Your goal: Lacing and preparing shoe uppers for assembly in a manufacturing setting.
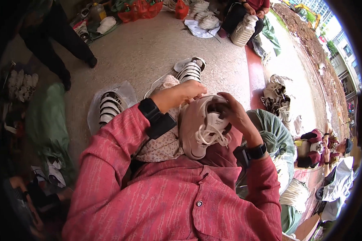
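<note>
Pale shoe (191, 125) sat on the lap, laces (210, 135) on but looped loose, so likely partway; right hand (238, 115) gripped its collar, left hand (180, 94) curled at the far edge (exact hold: couldn't tell).

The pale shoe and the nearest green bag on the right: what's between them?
In the head view, the right hand lies between the shoe and green bag, with some red cloth too.

We are looking across a shaded grey-brown floor (137, 52), with a red strip (254, 70) edging its right side, while daylight is whitening the pale ground (299, 72) beyond, and brown earth (305, 34), a yellow excavator (317, 20) and buildings (349, 54) are lining the far right.
</note>
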A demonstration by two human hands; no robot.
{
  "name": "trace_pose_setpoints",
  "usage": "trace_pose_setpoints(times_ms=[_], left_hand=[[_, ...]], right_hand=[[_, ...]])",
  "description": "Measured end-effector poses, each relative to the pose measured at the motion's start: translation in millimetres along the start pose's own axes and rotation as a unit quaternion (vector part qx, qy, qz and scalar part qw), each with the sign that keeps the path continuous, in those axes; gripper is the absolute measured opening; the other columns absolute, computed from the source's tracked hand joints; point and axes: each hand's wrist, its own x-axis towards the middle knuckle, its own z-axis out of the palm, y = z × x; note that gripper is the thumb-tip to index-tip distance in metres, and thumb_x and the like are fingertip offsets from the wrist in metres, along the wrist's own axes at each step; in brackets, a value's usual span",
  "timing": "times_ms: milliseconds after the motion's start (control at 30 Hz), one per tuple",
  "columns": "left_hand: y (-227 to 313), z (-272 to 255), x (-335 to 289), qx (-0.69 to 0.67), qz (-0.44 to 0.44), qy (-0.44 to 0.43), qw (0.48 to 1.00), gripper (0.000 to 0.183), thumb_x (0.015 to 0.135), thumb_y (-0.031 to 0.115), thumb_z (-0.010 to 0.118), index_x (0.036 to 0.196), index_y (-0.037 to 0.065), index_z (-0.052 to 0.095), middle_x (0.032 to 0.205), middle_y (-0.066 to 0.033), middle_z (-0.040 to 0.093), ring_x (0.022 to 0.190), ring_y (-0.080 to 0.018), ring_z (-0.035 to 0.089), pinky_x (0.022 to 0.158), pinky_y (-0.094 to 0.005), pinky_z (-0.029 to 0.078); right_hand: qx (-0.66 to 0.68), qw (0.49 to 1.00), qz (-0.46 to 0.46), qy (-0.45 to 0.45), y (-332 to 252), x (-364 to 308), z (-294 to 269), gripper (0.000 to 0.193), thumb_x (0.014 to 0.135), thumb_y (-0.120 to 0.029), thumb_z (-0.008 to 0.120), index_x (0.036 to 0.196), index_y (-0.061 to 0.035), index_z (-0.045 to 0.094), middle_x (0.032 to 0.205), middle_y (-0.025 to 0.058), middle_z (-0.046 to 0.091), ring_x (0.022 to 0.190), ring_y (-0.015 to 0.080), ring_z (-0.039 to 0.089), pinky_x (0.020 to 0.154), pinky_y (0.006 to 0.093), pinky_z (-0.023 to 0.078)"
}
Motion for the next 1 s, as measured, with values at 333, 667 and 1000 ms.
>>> trace_pose_setpoints(times_ms=[333,667,1000], left_hand=[[18.3,13.2,-36.9,-0.136,0.055,-0.145,0.978,0.043,0.092,0.036,0.06,0.12,0.003,0.058,0.109,-0.0127,0.062,0.097,-0.0204,0.06,0.076,-0.0353,0.054],[-52.7,19.7,36.4,-0.029,-0.015,0.04,0.999,0.079,0.084,0.063,0.054,0.128,-0.003,0.053,0.125,-0.0192,0.056,0.11,-0.03,0.056,0.089,-0.0415,0.046],[-48.1,21.9,11.2,0.133,0.023,0.107,0.985,0.085,0.071,0.07,0.064,0.116,-0.002,0.061,0.112,-0.0205,0.063,0.106,-0.0298,0.059,0.09,-0.0358,0.045]], right_hand=[[0.004,0.987,-0.035,-0.156,-5.7,-24.1,-31.1,0.058,0.071,0.003,0.073,0.126,-0.0043,0.056,0.112,0.0047,0.064,0.102,0.0108,0.056,0.09,0.028,0.046],[0.182,0.983,0.035,-0.001,-17.2,-85.3,-42.0,0.065,0.063,0.009,0.067,0.127,0.0007,0.055,0.128,0.01,0.059,0.117,0.0173,0.054,0.101,0.029,0.04],[0.217,0.97,0.104,0.041,36.9,-41.0,-15.5,0.054,0.073,0.006,0.07,0.124,0.002,0.053,0.103,0.0064,0.065,0.091,0.013,0.061,0.081,0.0256,0.05]])
